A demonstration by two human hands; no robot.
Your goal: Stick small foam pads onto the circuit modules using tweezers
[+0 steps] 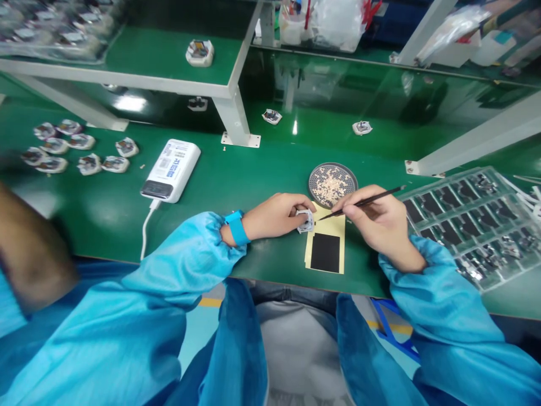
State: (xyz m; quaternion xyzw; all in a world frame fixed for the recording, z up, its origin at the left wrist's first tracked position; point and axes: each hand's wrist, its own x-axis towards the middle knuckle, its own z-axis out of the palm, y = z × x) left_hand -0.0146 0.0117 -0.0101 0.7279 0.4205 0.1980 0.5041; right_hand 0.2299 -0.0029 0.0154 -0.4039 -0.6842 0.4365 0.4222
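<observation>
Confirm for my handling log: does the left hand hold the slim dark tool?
No, the right hand holds the slim dark tool.

We get bright, cool light that lays a sheen on the blue sleeves (177, 259). White glare marks the glossy panel (164, 108) under the shelf (160, 51), otherwise dark. Another person's forearm (36, 248) smears with blur; the small white part (310, 222) lacks fine detail. Our edges stretch, wide-angle.

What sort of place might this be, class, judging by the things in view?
Probably a small-parts assembly workshop: a green workbench carries a dish of tiny pieces and a divided tray, while the right hand holds a thin dark tool.
</observation>
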